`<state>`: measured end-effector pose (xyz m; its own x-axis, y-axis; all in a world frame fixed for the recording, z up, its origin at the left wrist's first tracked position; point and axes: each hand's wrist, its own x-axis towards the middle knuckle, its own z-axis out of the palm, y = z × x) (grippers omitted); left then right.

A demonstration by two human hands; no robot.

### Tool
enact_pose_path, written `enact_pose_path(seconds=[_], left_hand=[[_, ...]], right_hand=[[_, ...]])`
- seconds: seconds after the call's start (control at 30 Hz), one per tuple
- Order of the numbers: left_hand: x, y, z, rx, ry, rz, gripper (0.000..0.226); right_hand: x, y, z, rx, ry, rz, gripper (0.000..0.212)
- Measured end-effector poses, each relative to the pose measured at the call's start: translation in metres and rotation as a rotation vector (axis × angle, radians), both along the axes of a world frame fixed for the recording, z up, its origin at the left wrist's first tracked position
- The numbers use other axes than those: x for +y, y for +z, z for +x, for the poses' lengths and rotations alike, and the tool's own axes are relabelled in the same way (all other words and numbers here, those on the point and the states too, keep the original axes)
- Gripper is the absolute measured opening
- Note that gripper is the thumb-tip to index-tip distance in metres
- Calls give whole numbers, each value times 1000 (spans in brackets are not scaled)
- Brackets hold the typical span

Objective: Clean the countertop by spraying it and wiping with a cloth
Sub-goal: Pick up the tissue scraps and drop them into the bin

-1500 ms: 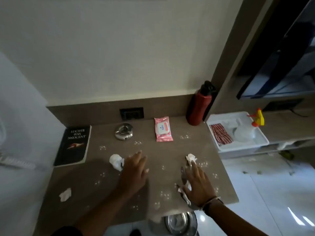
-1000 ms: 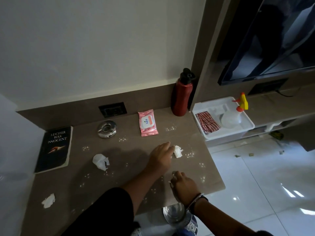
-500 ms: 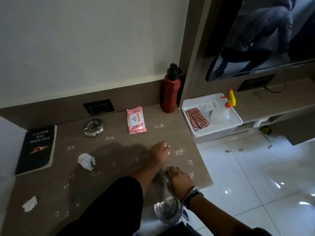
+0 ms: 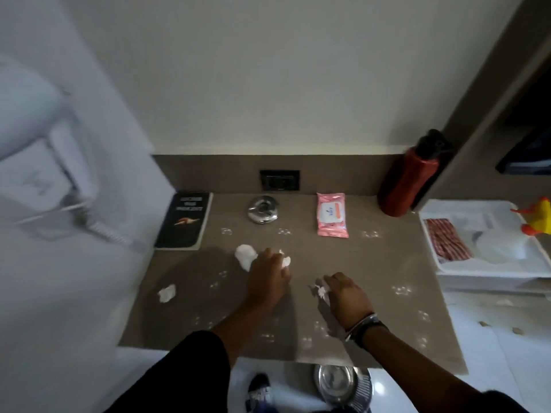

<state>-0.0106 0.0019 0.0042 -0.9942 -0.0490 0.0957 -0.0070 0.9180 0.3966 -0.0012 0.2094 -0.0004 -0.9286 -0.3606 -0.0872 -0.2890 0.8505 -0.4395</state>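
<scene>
Brown counter: white-speckled.
Left hand: curled round paper scrap, centre frame.
Right hand: pinching torn scrap.

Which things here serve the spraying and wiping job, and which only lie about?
Job: brown countertop, clear spray bottle with yellow trigger, red striped cloth, crumpled white paper scraps.
Lying about: black book, round silver dish, pink wipes pack, red metal bottle.

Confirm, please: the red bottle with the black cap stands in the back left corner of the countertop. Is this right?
Not quite. The head view shows the red bottle with the black cap standing in the back right corner of the countertop, not the left.
</scene>
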Motion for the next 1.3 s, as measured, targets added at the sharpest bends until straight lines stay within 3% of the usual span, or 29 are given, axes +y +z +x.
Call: enact_pose_path(seconds=[0.1,0.2,0.27,0.37,0.47,0.77,0.9,1.0,1.13,1.23,1.3], left_hand=[[-79,-3,33,-23,194,25,20],[-136,-3,62,-35,343,20,23],[-161,0,75,-70,391,-50,27],[-185,0,85,-107,439,-69,24],[-203,-7,90,-98,417,-95,21],[-224,-42,89,-246,325,3,33],[-226,-49,90,-321,376,120,38],[-225,-51,91,-286,453,208,36],[-226,-49,90,-245,546,233,27],[-228,-47,90,-227,569,265,18],[-225,-45,89,-209,528,287,21]], right_hand=[[-67,8,-19,-40,122,-67,22],[-130,8,-38,-66,202,-54,27],[-160,8,-48,-56,227,44,38],[-187,7,-60,64,199,72,15],[-199,-1,-68,40,193,79,17],[-213,-15,-65,-41,296,220,27],[-224,-19,-60,-53,198,162,8],[-230,-22,-60,-92,183,175,15],[-232,-24,-56,-141,112,103,41],[-232,-19,-55,-158,153,126,18],[-229,-16,-52,-145,150,134,14]])
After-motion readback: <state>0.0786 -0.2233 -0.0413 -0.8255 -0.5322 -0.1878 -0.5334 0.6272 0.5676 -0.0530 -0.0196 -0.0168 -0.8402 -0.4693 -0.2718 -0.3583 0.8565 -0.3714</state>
